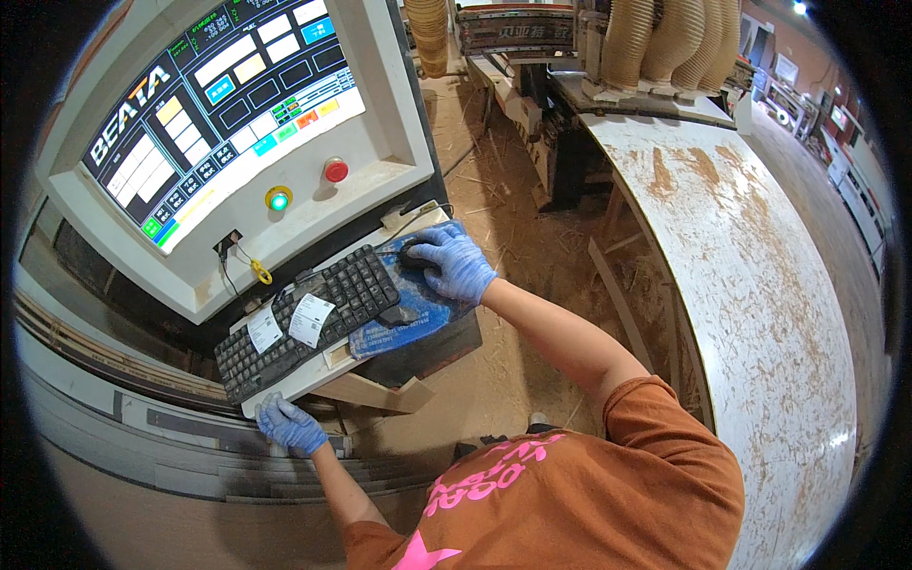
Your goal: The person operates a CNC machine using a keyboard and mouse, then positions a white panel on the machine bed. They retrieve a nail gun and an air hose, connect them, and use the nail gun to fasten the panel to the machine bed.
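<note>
A dark computer mouse (415, 255) sits under my right hand (458, 264), which wears a blue glove and has its fingers closed over it. Beneath them lies a blue mouse pad (408, 328), dusty and worn. My left hand (292, 426), also gloved in blue, is curled at the near left corner of the light keyboard tray (318, 372); its fingertips are partly hidden. Between the hands a dusty black keyboard (356, 290) rests on the tray. Two white printed labels (310, 320) lie across its keys.
Behind the tray stands a control cabinet with a lit screen (228, 104), a red knob (335, 169) and a green-lit button (277, 200). To the right runs a long white sawdust-strewn table (741, 266), below ribbed hoses (679, 43). Stacked boards (190, 465) lie at the left.
</note>
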Tool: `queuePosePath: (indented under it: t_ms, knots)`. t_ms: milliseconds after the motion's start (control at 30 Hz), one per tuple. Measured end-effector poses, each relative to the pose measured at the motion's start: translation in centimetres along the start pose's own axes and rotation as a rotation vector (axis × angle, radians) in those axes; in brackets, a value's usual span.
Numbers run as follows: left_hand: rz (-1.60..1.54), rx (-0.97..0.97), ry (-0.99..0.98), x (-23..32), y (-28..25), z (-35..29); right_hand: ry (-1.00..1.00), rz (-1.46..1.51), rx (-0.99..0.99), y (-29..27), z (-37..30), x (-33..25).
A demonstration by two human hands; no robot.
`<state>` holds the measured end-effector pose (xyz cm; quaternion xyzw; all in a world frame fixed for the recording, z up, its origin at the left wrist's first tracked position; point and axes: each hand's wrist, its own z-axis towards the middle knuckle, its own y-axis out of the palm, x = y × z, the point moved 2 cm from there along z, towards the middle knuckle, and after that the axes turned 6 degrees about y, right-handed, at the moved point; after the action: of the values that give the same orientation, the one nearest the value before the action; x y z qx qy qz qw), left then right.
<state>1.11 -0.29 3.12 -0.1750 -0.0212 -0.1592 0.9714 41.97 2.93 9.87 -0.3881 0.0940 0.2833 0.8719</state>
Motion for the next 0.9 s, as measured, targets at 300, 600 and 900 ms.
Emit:
queuePosePath:
  t_ms: [300,600,900]
  knots:
    - [0.044,-0.016,-0.010,0.0,0.1,0.0,0.041,0.012,-0.045,-0.1,0.0,-0.1]
    - [0.082,-0.004,-0.039,-1.0,0.6,-1.0,0.004,-0.019,-0.012,0.1,0.0,0.2]
    - [0.035,-0.042,-0.067,-1.4,0.7,-1.2,0.005,-0.020,-0.020,0.3,-0.1,0.4]
